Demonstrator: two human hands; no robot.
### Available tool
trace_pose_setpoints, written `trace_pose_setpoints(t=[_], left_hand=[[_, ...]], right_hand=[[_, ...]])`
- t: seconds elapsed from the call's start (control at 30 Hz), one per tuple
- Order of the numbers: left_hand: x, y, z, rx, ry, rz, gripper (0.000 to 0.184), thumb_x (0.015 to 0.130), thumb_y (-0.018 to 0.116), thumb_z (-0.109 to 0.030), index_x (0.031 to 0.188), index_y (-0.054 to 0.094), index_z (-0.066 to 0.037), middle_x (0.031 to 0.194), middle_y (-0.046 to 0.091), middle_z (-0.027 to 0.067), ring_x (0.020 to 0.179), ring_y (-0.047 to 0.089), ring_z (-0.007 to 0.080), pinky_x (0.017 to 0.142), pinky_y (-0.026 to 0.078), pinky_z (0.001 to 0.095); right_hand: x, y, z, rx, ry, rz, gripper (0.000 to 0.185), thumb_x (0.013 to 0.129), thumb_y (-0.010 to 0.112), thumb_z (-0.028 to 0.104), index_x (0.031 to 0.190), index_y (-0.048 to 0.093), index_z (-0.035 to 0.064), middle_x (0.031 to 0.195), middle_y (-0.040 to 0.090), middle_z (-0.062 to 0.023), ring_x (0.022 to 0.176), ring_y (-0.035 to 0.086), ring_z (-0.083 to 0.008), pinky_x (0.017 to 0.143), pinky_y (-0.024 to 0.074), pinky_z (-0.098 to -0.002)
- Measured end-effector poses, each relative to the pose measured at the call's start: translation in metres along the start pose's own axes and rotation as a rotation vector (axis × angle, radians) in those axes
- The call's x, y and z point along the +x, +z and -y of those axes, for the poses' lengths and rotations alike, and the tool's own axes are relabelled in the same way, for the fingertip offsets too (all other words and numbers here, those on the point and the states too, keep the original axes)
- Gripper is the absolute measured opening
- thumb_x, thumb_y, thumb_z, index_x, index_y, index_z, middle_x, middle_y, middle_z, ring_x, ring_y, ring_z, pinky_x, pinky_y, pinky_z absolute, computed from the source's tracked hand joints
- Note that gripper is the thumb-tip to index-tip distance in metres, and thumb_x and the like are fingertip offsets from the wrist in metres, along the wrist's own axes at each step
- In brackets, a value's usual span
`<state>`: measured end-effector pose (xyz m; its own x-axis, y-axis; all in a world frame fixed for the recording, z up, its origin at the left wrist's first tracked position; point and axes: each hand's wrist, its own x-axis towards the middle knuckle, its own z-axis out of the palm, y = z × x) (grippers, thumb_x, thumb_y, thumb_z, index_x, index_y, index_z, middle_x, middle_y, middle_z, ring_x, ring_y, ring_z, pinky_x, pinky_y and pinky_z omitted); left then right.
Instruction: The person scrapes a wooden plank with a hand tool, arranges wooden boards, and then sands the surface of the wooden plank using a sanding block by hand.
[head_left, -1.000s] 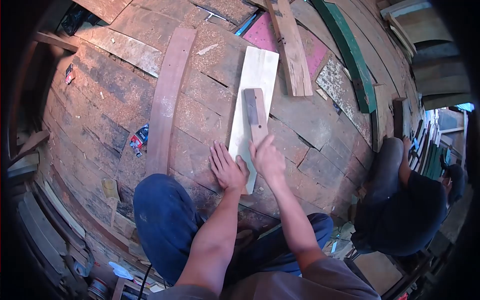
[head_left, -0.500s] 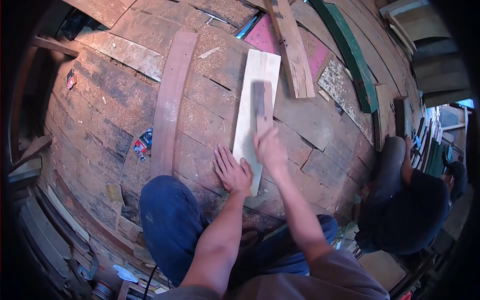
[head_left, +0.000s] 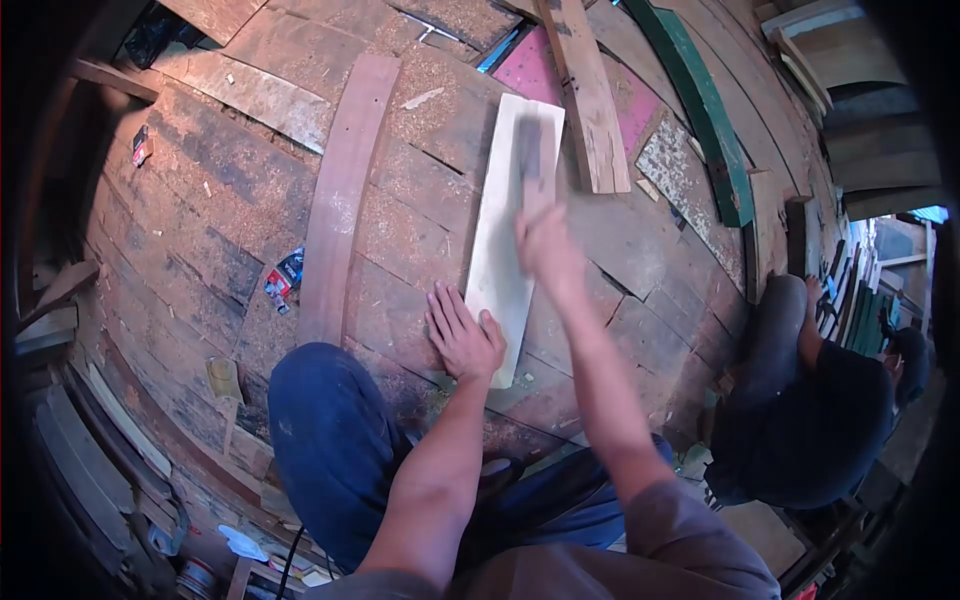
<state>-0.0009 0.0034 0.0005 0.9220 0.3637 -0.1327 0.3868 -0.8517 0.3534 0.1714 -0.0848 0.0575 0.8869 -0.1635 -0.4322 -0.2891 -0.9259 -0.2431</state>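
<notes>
A pale wooden board (head_left: 497,240) lies lengthwise on the plank floor in front of me. My left hand (head_left: 467,337) rests flat at the near left edge of the board, fingers spread and nothing held. A wooden block tool (head_left: 537,160) with a dark face sits over the far half of the board, blurred by motion. Around its near end my right hand (head_left: 545,243) is closed; its fingers are smeared but wrapped on the tool. The tool's underside is hidden.
A reddish plank (head_left: 343,200) lies to the left. Beyond the board on the right are a brown beam (head_left: 588,110) and a green beam (head_left: 700,120). Another person (head_left: 800,410) sits at the right. Small packet (head_left: 284,278) at left; sawdust covers the floor.
The tool and my right hand have moved away from me along the board, toward its far end. My left hand stays at the board's near end, still spread.
</notes>
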Motion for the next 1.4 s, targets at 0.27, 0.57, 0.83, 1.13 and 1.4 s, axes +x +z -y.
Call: trace_pose_setpoints(t=[0.27,0.57,0.83,1.13,1.4], left_hand=[[0.001,0.0,-0.001,-0.022,0.003,0.003,0.069,0.097,0.042,-0.034,0.152,0.029,0.005,0.163,0.024,0.0198,0.151,0.021,0.0385,0.123,0.016,0.0527],[-0.003,0.003,0.002,0.014,0.015,-0.026,0.068,0.099,0.04,-0.035,0.152,0.027,0.005,0.163,0.023,0.019,0.152,0.019,0.0373,0.123,0.014,0.0509],[-0.006,-0.002,0.008,-0.111,0.016,-0.075,0.06,0.101,0.041,-0.031,0.149,0.036,0.005,0.161,0.03,0.0188,0.151,0.022,0.0347,0.123,0.016,0.0505],[0.045,-0.06,-0.014,-0.532,-0.104,0.028,0.045,0.097,0.049,-0.021,0.135,0.049,0.003,0.136,0.052,0.0277,0.13,0.045,0.0447,0.111,0.034,0.0539],[0.079,-0.085,-0.033,0.372,0.579,0.37,0.064,0.093,0.054,-0.016,0.153,0.032,-0.006,0.158,0.033,0.0162,0.145,0.034,0.0338,0.119,0.03,0.0502]], right_hand=[[-0.048,0.01,-0.016,-0.145,0.081,0.188,0.074,0.099,0.045,0.053,0.13,0.032,-0.0126,0.1,0.068,-0.0344,0.097,0.068,-0.0491,0.088,0.0541,-0.0537],[0.057,-0.05,0.045,-0.034,0.068,0.054,0.064,0.097,0.042,0.05,0.121,0.045,-0.0097,0.106,0.07,-0.0285,0.104,0.069,-0.0395,0.089,0.0555,-0.0468],[-0.142,0.036,-0.058,-0.008,0.088,0.205,0.073,0.098,0.047,0.052,0.131,0.034,-0.0115,0.111,0.066,-0.0336,0.104,0.066,-0.047,0.092,0.0524,-0.0542],[-0.239,-0.019,-0.119,0.023,0.078,0.374,0.067,0.096,0.052,0.055,0.123,0.059,-0.0061,0.116,0.066,-0.0306,0.113,0.064,-0.0435,0.096,0.0507,-0.0487],[-0.221,-0.041,-0.166,0.841,0.112,0.009,0.071,0.093,0.059,0.059,0.124,0.062,-0.005,0.11,0.07,-0.0248,0.106,0.068,-0.0351,0.09,0.0506,-0.0414]])
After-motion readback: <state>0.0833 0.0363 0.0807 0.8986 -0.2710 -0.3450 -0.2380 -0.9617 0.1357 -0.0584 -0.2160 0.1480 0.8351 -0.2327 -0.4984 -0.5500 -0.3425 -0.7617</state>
